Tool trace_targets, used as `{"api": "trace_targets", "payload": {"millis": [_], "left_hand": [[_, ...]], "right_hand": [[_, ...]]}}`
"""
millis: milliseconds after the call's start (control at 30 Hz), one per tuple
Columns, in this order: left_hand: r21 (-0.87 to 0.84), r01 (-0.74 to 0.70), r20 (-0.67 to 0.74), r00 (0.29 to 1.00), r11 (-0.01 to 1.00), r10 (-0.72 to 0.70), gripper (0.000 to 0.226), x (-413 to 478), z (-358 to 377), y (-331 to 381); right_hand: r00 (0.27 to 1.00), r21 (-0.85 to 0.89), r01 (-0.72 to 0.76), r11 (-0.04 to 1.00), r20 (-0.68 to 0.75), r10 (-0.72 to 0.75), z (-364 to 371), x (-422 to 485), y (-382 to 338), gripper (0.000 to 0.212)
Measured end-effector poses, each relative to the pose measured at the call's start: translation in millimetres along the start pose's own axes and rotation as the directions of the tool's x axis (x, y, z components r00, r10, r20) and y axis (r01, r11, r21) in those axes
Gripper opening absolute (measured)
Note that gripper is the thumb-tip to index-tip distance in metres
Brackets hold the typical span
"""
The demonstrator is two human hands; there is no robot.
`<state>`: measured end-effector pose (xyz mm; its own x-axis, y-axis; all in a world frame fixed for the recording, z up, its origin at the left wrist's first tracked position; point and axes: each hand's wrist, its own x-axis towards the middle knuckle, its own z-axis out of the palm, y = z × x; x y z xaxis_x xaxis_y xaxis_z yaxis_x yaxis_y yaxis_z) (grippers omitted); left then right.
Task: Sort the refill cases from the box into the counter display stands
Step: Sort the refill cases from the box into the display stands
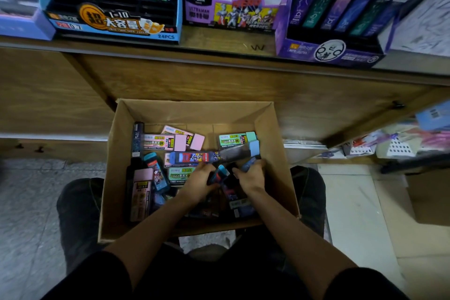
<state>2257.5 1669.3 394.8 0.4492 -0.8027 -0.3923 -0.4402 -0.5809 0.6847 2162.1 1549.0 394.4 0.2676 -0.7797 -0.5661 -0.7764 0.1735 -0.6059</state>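
An open cardboard box (117,178) sits on the floor between my knees, holding several refill cases in pink, green, blue and black. Both hands are down inside it. My left hand (201,178) grips a blue-capped case (220,173). My right hand (250,178) curls around a dark blue case (249,163). A long blue cartoon-printed case (194,156) lies just beyond my fingers. On the counter above stand three display stands: a blue one (114,24) at left, a purple cartoon one (233,14) in the middle and a dark purple one (341,44) at right.
The wooden counter front (219,75) rises right behind the box. A lower shelf at right holds a jumble of stationery packs (394,143). Another cardboard box (428,197) stands on the tiled floor at far right. White printed sheets (423,24) lie on the counter's right end.
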Motion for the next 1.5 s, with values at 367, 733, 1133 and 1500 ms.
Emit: {"api": "trace_targets", "payload": {"millis": [367, 733, 1133, 1500], "left_hand": [[0.339, 0.137, 0.033, 0.987, 0.931, -0.157, 0.058, 3.9, 7.1, -0.9], [0.005, 0.116, 0.017, 0.993, 0.993, -0.116, 0.029, -6.1, -6.8, -3.5], [-0.78, 0.113, -0.071, 0.961, 0.615, -0.266, 0.009, -23.3, -61.3, 4.3], [-0.88, -0.245, -0.336, 0.927, 0.406, -0.168, 0.051, -48.4, -113.5, 77.5]], "right_hand": [[0.839, -0.466, 0.507, 0.725, 0.459, -0.292, -34.3, 9.0, 4.4, 0.05], [0.748, -0.578, 0.663, 0.476, 0.486, -0.452, -39.2, 15.8, 4.3, 0.028], [0.836, -0.223, 0.537, 0.814, 0.267, -0.479, -40.1, 7.7, -47.9, 0.022], [0.67, 0.502, 0.35, 0.791, 0.455, -0.586, -49.8, -86.7, -114.9, 0.01]]}}
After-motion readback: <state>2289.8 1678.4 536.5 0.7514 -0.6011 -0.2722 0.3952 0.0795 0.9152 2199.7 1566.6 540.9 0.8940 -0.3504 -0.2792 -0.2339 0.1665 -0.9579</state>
